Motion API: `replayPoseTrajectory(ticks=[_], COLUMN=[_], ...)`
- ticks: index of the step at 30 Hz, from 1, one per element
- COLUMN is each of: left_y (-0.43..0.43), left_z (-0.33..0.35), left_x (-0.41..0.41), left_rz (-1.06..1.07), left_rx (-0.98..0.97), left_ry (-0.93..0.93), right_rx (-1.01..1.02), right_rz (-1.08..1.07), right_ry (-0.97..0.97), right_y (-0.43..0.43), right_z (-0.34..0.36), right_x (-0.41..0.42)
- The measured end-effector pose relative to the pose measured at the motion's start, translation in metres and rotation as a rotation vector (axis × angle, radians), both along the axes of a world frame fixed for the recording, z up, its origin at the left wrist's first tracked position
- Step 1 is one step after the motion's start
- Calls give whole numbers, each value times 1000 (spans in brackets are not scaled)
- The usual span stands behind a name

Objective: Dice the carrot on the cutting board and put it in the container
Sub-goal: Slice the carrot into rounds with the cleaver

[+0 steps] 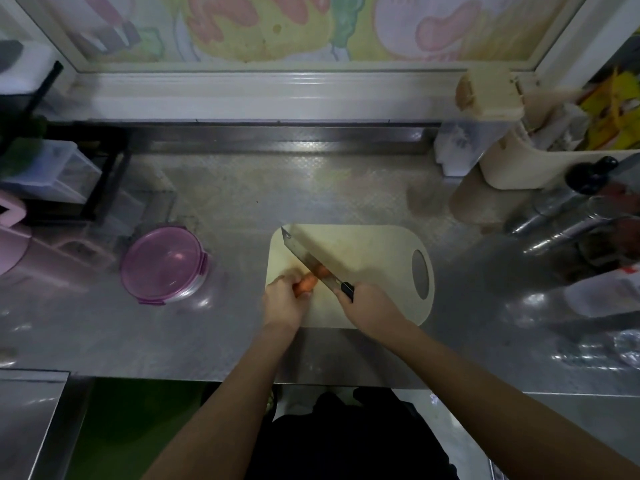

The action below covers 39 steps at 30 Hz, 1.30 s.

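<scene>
An orange carrot (307,283) lies on the pale cutting board (377,289) on the steel counter. My left hand (283,300) grips the carrot's near end, fingers curled over it. My right hand (370,308) grips the black handle of a cleaver (308,254), and its broad blade crosses the carrot diagonally with the tip pointing to the far left. A carrot piece (322,270) shows at the blade. A round container with a purple clip lid (163,264) stands closed on the counter, left of the board.
A black rack with clear boxes (59,174) stands at the far left, with a pink object (10,237) in front of it. At the right are a beige utensil holder (519,161), a clear box (460,143) and metal items (561,230). The counter's front edge runs below my arms.
</scene>
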<state>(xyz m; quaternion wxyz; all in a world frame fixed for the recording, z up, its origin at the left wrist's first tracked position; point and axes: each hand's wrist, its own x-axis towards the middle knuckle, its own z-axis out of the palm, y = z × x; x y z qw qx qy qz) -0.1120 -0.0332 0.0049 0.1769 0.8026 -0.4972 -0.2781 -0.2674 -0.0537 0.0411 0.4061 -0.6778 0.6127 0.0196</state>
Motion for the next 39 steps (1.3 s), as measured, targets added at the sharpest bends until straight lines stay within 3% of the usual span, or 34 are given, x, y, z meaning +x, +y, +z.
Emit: replayPoseTrajectory(ticks=[15,25,39], left_y=[-1,0,3], left_z=[0,4,3], left_x=[-1,-1,-2], left_rz=[34,38,11], left_rx=[28,-2,-5], left_ry=[33,22,9], right_rx=[98,129,-6], right_rz=[21,-23,-55], right_ry=[56,-15,-39], right_y=[-11,-5,-12], right_z=[10,-15,-21], right_x=[-6,7,13])
